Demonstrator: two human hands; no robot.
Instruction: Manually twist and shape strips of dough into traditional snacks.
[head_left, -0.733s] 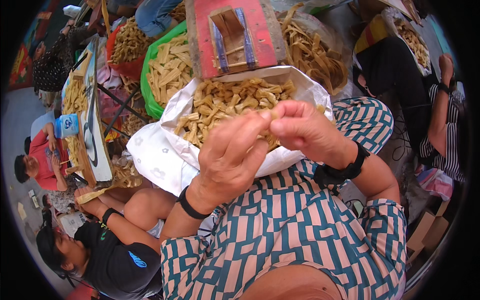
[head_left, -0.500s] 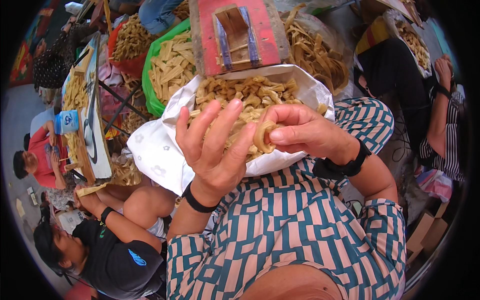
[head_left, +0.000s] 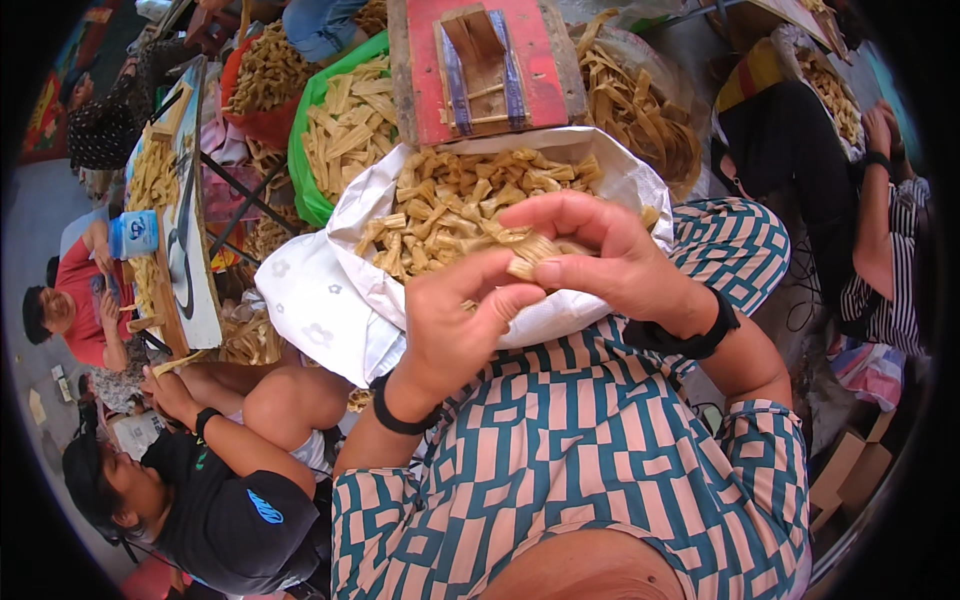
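Note:
A tan, ridged strip (head_left: 532,252), folded into a small knot-like piece, is held between my two hands above a white sack. My right hand (head_left: 630,255) pinches it between thumb and fingers. From the left, my left hand (head_left: 455,310) has its thumb and forefinger closed in at the near end of the piece; its other fingers are curled under and partly hidden. Just beyond the hands, many similar knotted tan pieces (head_left: 470,190) fill the white sack (head_left: 625,165) on my lap.
A red board (head_left: 550,85) with a small wooden jig (head_left: 480,70) stands beyond the sack. A green bag (head_left: 300,150) of flat strips lies left of it, and a bundle of long tan strips (head_left: 640,125) right. Co-workers sit at both sides; one in a black shirt (head_left: 235,510) is close on the left.
My left hand has gone from spread, raised fingers to curled ones at the piece. The curled loop in my right hand now shows as a flatter, tighter folded piece.

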